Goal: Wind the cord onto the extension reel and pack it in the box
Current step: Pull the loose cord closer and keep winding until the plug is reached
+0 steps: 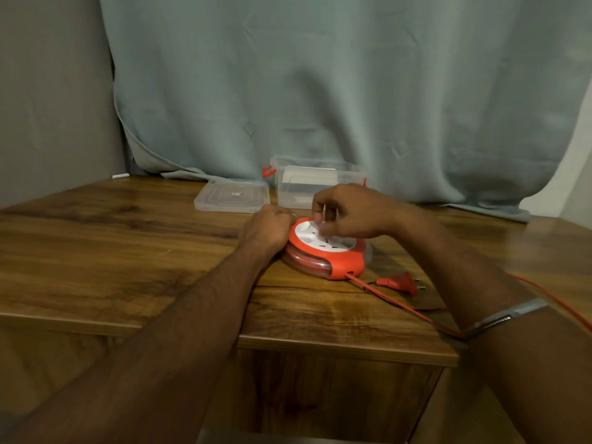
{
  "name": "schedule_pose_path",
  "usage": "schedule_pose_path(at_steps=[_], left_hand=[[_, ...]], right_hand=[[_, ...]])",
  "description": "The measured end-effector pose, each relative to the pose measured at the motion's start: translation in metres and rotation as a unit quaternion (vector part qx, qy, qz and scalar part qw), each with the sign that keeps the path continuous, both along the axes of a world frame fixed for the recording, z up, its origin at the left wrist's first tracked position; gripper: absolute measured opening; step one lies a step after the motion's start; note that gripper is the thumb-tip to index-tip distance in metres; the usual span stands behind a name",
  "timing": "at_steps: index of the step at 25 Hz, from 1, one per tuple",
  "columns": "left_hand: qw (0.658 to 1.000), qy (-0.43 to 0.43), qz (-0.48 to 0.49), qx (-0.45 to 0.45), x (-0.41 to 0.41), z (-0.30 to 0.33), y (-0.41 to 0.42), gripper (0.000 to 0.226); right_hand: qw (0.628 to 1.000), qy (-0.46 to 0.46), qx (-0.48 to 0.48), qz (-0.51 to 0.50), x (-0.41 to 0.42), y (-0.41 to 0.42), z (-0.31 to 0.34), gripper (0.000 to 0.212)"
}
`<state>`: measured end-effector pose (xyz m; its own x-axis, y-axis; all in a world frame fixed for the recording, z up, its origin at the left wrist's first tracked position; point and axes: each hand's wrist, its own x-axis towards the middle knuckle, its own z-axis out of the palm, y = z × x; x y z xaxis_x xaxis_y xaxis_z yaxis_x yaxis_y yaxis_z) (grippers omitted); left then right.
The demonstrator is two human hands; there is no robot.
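Observation:
An orange and white extension reel (333, 251) lies flat on the wooden table (128, 251). My left hand (267, 229) grips its left rim. My right hand (347, 211) is over the white socket face, fingers curled and pinching a small white handle on top. An orange cord (400, 304) leaves the reel's front and runs right, passing under my right forearm and off the table. Its orange plug (398, 282) lies just right of the reel. The clear plastic box (317, 182) with orange latches stands open behind the reel.
The box's clear lid (232, 196) lies flat to the left of the box. A grey-green curtain (320, 91) hangs behind the table. The table's front edge (320, 346) is close to me. A metal bangle (506, 315) sits on my right forearm.

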<state>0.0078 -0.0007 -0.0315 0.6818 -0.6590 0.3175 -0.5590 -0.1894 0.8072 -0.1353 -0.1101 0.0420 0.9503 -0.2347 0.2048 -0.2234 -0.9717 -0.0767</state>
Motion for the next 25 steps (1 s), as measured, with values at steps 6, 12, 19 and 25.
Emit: schedule_pose_path(at_steps=[6, 12, 19, 25], left_hand=[[1.0, -0.015, 0.015, 0.017, 0.001, -0.001, -0.002, 0.034], [0.998, -0.035, 0.022, 0.039, 0.001, -0.002, -0.003, 0.036], [0.999, -0.025, 0.021, 0.035, 0.0, -0.001, -0.002, 0.036], [0.999, -0.034, 0.019, 0.035, -0.002, 0.002, 0.0, 0.036]], right_hand=[[0.994, 0.062, 0.088, 0.029, -0.008, -0.024, 0.006, 0.052], [0.99, 0.037, 0.135, 0.033, -0.012, -0.031, 0.001, 0.056], [0.996, 0.03, 0.082, 0.021, -0.005, -0.013, -0.005, 0.031], [1.0, 0.018, 0.024, -0.002, 0.006, -0.002, -0.012, 0.055]])
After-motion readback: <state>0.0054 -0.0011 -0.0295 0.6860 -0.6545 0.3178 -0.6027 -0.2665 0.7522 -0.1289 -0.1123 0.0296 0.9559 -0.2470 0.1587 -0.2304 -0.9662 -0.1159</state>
